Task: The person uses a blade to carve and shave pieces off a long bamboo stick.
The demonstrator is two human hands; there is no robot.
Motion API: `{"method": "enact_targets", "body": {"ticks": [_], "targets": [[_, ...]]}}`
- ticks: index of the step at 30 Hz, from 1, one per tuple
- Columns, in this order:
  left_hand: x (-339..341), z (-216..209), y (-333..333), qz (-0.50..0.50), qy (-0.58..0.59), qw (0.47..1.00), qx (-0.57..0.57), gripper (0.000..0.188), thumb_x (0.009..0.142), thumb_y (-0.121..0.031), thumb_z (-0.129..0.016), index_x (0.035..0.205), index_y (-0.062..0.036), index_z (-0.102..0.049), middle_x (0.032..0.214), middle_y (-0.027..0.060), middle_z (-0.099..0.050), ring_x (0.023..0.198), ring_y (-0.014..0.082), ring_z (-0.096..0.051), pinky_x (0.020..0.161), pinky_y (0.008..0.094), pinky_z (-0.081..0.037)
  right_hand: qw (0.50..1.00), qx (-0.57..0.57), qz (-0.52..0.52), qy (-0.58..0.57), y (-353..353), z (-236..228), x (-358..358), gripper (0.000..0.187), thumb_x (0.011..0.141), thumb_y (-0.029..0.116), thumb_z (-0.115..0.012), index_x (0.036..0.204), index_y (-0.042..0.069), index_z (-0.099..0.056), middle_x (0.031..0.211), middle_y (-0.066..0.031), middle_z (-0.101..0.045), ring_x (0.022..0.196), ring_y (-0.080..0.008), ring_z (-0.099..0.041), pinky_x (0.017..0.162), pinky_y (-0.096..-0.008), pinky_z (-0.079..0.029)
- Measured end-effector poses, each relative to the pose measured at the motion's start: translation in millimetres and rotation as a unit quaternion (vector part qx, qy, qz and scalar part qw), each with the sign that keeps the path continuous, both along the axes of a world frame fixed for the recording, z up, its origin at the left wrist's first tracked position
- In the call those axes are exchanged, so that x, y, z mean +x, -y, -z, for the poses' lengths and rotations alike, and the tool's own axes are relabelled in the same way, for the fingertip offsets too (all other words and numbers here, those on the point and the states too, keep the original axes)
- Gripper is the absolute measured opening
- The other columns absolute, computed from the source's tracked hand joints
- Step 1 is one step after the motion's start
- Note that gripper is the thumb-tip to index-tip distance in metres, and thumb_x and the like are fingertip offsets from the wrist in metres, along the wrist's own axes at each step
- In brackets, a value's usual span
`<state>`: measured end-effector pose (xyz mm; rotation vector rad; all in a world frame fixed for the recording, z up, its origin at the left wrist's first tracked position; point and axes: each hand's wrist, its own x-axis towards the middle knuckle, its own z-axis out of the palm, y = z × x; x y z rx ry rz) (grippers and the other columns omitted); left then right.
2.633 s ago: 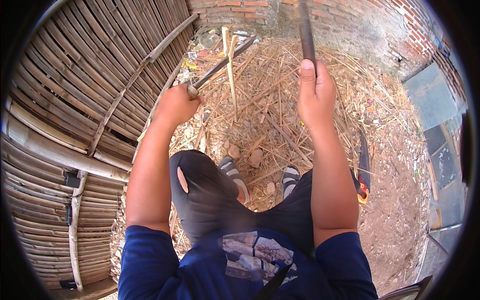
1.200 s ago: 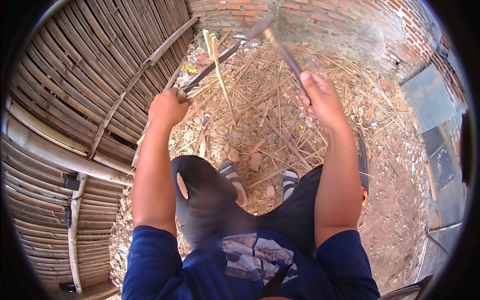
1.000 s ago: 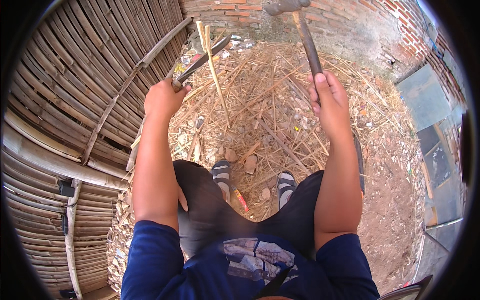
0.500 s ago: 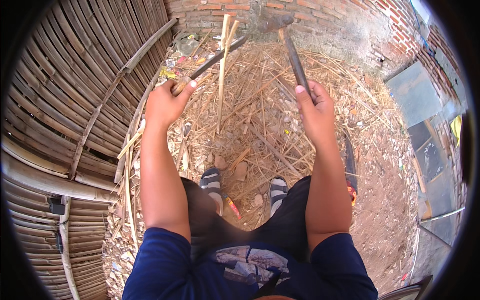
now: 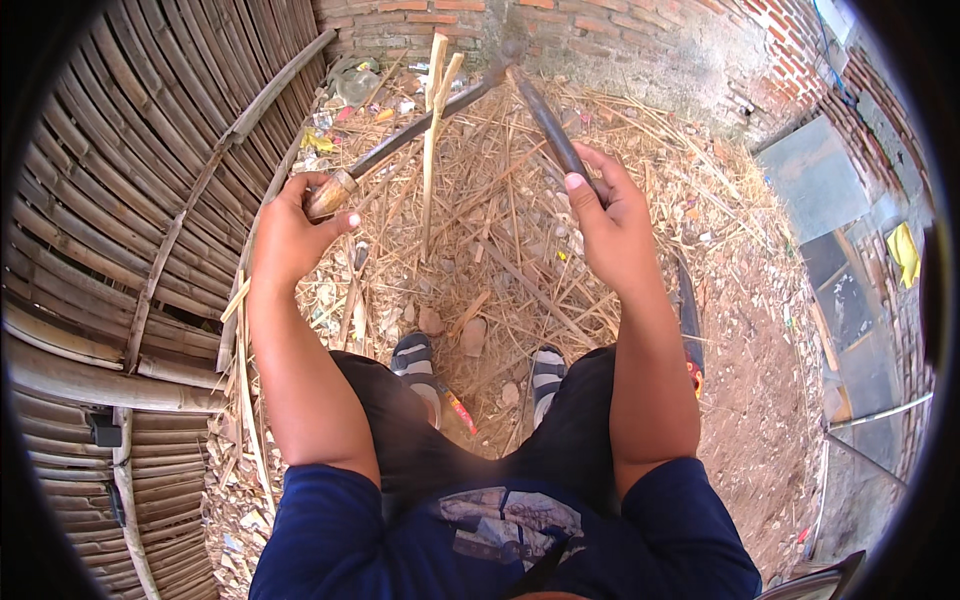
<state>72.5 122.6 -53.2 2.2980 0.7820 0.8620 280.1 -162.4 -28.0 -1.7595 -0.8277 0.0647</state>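
My left hand is around the wooden handle of a machete, with the thumb held away from it. The long dark blade slants up and away to the right, lodged in the split top of an upright bamboo strip. Above the blade the strip parts into two pale halves. My right hand grips a hammer by its dark handle. The hammer's head is at the far end of the blade, blurred; whether the two touch I cannot tell.
Straw-like splinters and stones litter the ground around my sandalled feet. A slatted bamboo wall rises at the left. At the back is a brick wall, and a grey panel leans at the right.
The hammer has swung down and left, its head now at the blade's far end. My left hand has shifted left and lower, its grip on the machete looser.
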Motion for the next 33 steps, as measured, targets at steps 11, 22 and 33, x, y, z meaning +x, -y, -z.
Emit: {"method": "enact_targets", "body": {"ticks": [11,22,33], "targets": [[-19,-15,5,-0.019,0.047,0.998,-0.023,0.049,0.073,-0.012,-0.092,0.116,0.0004,-0.072,0.093,0.0127,-0.078,0.079,0.0111,-0.068,0.076,0.0282,-0.055,0.996,-0.042,0.028,0.072,-20,15,-8,0.038,0.104,0.034,-0.059,0.126,0.004,-0.065,0.075,-0.0073,-0.064,0.065,-0.0155,-0.059,0.062,-0.0345,-0.047],[-13,-17,18,-0.031,0.021,0.999,0.022,0.047,0.076,-0.021,-0.092,0.113,0.0021,-0.074,0.084,0.0139,-0.076,0.073,0.0113,-0.067,0.07,0.0292,-0.055,0.988,0.015,0.044,0.148,-13,15,-8,0.043,0.105,0.036,-0.058,0.129,0.001,-0.063,0.067,-0.0076,-0.063,0.057,-0.0183,-0.061,0.054,-0.0355,-0.047],[-23,-22,22,-0.053,0.018,0.997,0.052,0.048,0.075,-0.023,-0.092,0.113,0.002,-0.075,0.084,0.0161,-0.075,0.071,0.0139,-0.069,0.07,0.0301,-0.055,0.997,0.051,0.023,0.056,-15,9,-20,0.04,0.105,0.035,-0.056,0.13,0.004,-0.063,0.067,-0.0046,-0.063,0.058,-0.0142,-0.061,0.055,-0.033,-0.046]]}}
